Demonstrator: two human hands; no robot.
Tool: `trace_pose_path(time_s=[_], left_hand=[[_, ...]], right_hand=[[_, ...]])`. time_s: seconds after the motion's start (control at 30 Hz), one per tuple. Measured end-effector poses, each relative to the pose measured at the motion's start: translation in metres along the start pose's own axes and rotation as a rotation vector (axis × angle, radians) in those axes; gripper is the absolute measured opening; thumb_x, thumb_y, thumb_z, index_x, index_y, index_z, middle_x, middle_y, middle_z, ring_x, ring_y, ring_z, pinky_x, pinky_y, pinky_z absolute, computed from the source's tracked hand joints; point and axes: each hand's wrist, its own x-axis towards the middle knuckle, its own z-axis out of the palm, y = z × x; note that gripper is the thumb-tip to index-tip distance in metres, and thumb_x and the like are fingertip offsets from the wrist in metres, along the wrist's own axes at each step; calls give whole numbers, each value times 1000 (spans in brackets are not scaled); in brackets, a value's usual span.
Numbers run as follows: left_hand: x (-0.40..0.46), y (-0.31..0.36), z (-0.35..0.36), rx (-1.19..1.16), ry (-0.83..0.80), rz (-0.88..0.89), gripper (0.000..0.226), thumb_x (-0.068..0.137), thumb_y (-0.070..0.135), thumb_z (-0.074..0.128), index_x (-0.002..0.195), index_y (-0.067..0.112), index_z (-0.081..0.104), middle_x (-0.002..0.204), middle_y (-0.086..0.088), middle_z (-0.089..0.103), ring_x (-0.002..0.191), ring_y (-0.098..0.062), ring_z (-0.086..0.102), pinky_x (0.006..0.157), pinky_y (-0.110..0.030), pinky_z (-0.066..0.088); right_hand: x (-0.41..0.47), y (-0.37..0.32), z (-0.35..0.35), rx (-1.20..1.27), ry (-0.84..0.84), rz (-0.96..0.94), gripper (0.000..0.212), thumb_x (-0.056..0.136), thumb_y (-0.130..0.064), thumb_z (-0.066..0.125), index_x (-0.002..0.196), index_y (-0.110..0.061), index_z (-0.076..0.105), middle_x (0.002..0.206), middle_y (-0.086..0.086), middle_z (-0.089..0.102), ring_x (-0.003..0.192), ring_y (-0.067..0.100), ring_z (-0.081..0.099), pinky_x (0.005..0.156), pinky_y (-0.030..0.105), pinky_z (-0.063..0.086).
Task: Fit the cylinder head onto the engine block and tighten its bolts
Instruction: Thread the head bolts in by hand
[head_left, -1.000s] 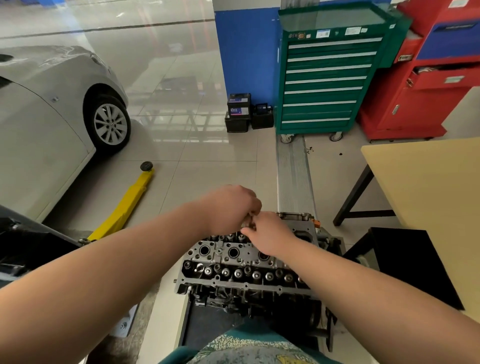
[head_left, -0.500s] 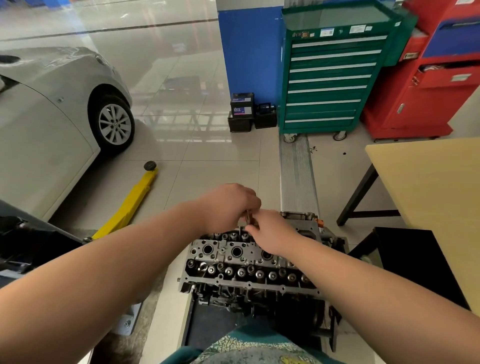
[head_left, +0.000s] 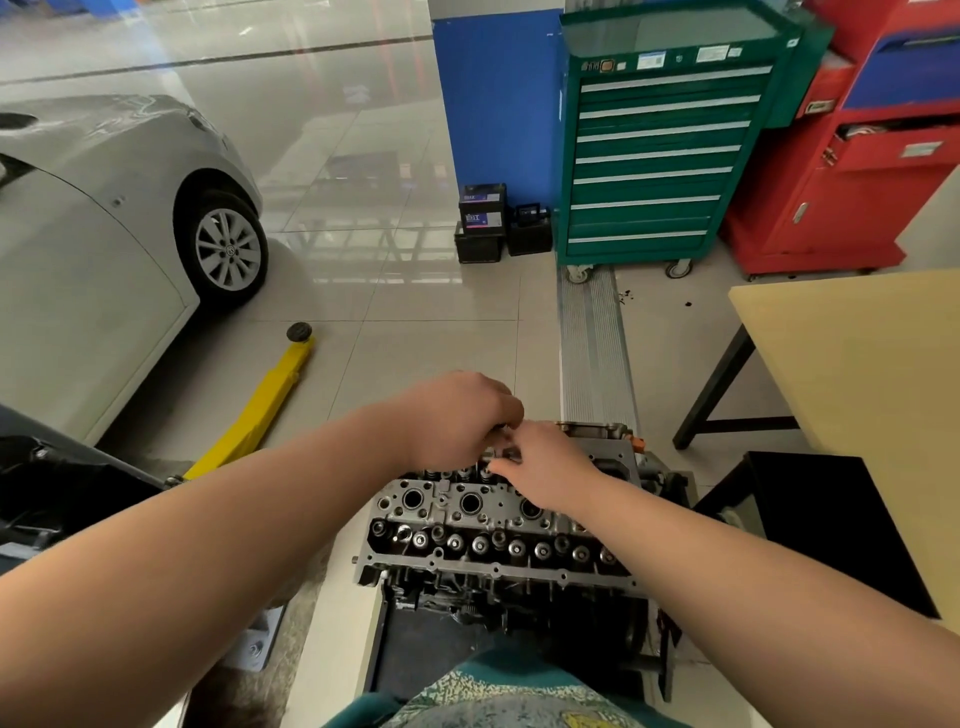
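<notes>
Both hands (head_left: 511, 447) meet over the cylinder head's (head_left: 467, 525) far edge.

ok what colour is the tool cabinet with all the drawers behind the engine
Green, with silver drawer pulls: the tool cabinet shows clearly in the head view, beside a red cabinet.

The floor (head_left: 395, 291) is pale glossy tile, throwing back soft light across the upper left of the frame. A silver car (head_left: 93, 218) fills the left edge, its alloy wheel (head_left: 227, 249) near a yellow floor jack (head_left: 260, 410) lying on the tiles. Top centre, a blue wall panel (head_left: 493, 98) has car batteries (head_left: 483, 223) at its foot. Just right of it stands a green tool cabinet (head_left: 660, 145) on castors, then a red tool cabinet (head_left: 857, 176). A tan-topped table (head_left: 852, 374) with black legs takes the right side.
</notes>
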Motion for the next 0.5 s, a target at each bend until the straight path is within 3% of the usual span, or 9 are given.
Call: trace_pose_path(time_s=[0.1, 0.2, 0.27, 0.37, 0.43, 0.5], left_hand=[[-2, -2, -7, -7, -26, 21, 28, 99, 16, 63, 126, 21, 67, 109, 0, 68, 101, -23, 66, 86, -41, 55], [-1, 2, -11, -38, -1, -142, 44, 99, 39, 64, 139, 21, 61, 114, -3, 74, 106, -25, 69, 91, -40, 57], [3, 6, -11, 13, -23, -294, 48, 99, 55, 59, 117, 11, 69, 95, -7, 72, 89, -29, 68, 76, -37, 58], [11, 11, -6, 51, -57, -370, 44, 105, 43, 53, 81, 7, 61, 72, -6, 53, 62, -22, 53, 54, -30, 41], [11, 11, -4, 82, -51, -329, 34, 105, 34, 54, 80, 10, 53, 72, -4, 47, 67, -27, 54, 57, -32, 41], [6, 10, -5, 109, -44, -218, 20, 103, 26, 56, 88, 13, 54, 77, -4, 50, 78, -31, 60, 67, -36, 49]], right_hand=[[2, -2, 7, -98, 41, -15, 20, 99, -38, 63, 83, -27, 56, 74, -13, 53, 79, 16, 56, 67, 30, 36], [0, -7, 19, -109, 197, -19, 16, 99, -39, 63, 101, -23, 64, 72, -11, 57, 75, 18, 56, 64, 30, 36], [-4, -9, 24, -92, 262, -19, 18, 99, -41, 63, 112, -29, 63, 66, -15, 49, 71, 19, 54, 61, 31, 38], [-6, -11, 23, -94, 265, -6, 16, 98, -47, 63, 103, -33, 58, 65, -14, 47, 67, 16, 53, 60, 33, 39], [-3, -8, 18, -76, 204, -6, 19, 98, -49, 60, 95, -31, 56, 70, -13, 54, 70, 15, 55, 61, 34, 42], [-1, -5, 11, -23, 105, -25, 16, 99, -43, 59, 101, -27, 61, 85, -10, 65, 84, 17, 62, 73, 37, 50]])
